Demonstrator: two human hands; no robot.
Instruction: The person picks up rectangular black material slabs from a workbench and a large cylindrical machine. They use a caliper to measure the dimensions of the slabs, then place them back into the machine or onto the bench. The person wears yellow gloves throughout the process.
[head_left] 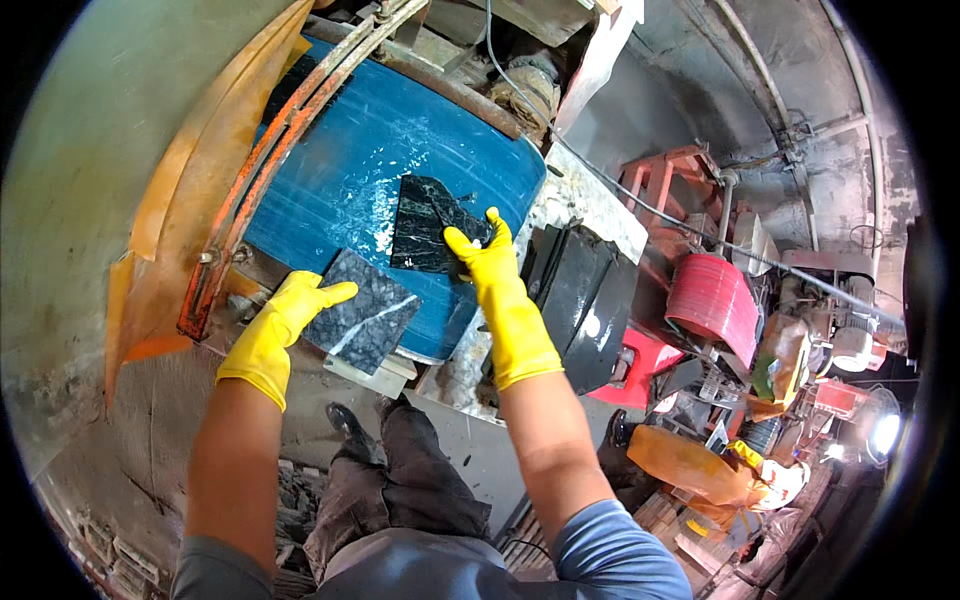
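At frame centre a dark stone piece (425, 225) lies on the wet blue belt (350, 170), the right hand (495, 285) closing its grip on its edge, while the left hand (280, 325) holds a grey veined tile (365, 312) at the belt's lower edge, not yet laid flat, I judge.

Both hands, left (275, 335) and right (500, 300), wear yellow rubber gloves, with blue-grey short sleeves and dark trousers.

The square slab (362, 311) was dark grey-green stone with pale veins, one white streak crossing it; it lay tilted at the blue belt's near edge, its left side gripped; the second piece (425, 222), near-black and wet-glossy with irregular edges, rested flat higher up the belt, pinched at its right corner.
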